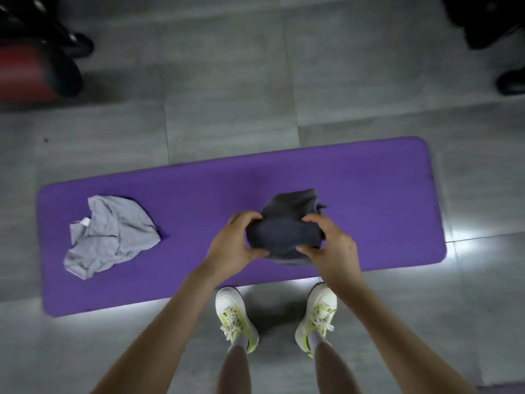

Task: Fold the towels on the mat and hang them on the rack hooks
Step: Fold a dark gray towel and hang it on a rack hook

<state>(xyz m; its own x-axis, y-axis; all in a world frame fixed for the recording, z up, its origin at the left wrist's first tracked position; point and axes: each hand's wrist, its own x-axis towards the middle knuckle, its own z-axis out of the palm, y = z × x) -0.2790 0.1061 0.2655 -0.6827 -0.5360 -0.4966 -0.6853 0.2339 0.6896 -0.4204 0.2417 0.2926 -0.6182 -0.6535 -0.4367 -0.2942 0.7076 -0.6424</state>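
A dark grey towel [284, 233] is gripped between both hands over the purple mat [375, 194]. The fingers of the left hand [233, 245] are curled over the towel's left upper edge, with the thumb pressed in beneath it. Those of the right hand [333, 247] are curled over its right edge, the thumb tucked under the lower fold. Between the two sets of fingers the cloth is bunched into a thick wad, and beyond the fingertips a looser part of it is seen. Whether the towel touches the mat cannot be told. Well to the left of the left fingers, a light grey towel [110, 234] is seen crumpled on the mat, apart from both hands. Nearer than the fingers, white and yellow shoes [235, 317] are planted on the grey tiled floor [227, 95], just beside the mat's near edge.
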